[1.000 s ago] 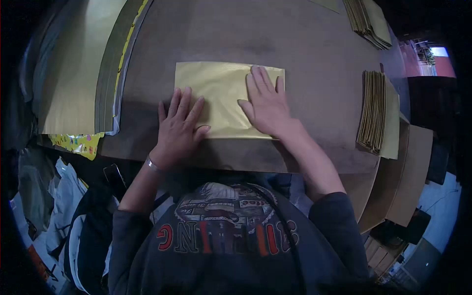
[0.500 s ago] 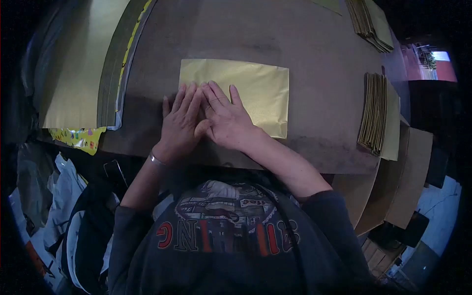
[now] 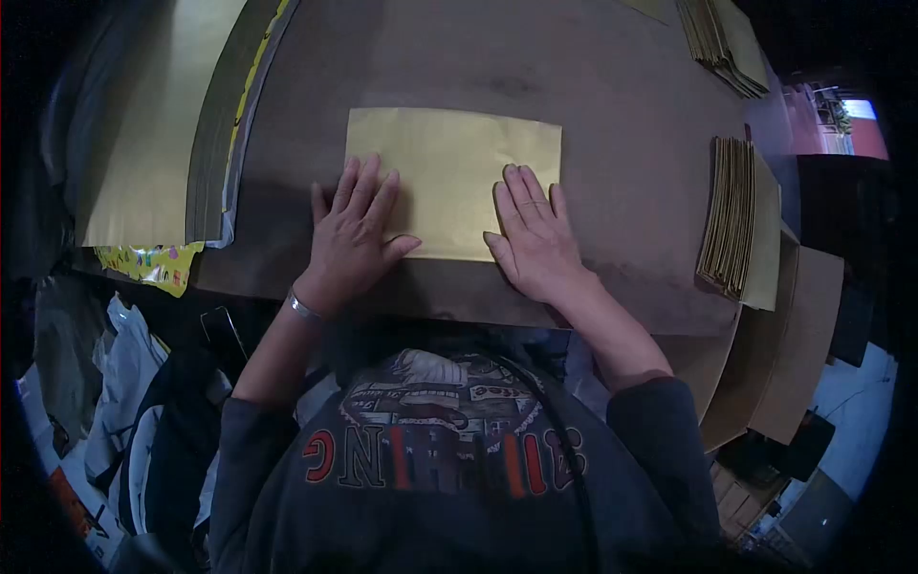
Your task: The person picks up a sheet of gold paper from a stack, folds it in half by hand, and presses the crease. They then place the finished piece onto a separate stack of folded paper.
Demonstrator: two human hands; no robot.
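Note:
A flat sheet of golden-tan paper (image 3: 448, 177), perhaps folded, lies on the brown work table (image 3: 612, 220) in front of me. My left hand (image 3: 354, 225) rests flat over its left edge, fingers stretched out and thumb pointing right along the near edge. At the near right corner, my right hand (image 3: 535, 230) presses down with its fingers extended and thumb apart. Between the two hands the paper's surface shows bare. Neither hand grasps anything.
A large stack of tan sheets (image 3: 153, 124) lies on the left, above yellow printed wrapping (image 3: 148, 266). Two bundles of folded paper stand on the right, one nearer (image 3: 729, 220) and one farther (image 3: 722, 48). An open cardboard box (image 3: 789, 335) sits beyond the table's right edge.
My right hand has slid right, from beside my left hand to the paper's near right corner. My left hand stays at the left edge, its thumb now spread out.

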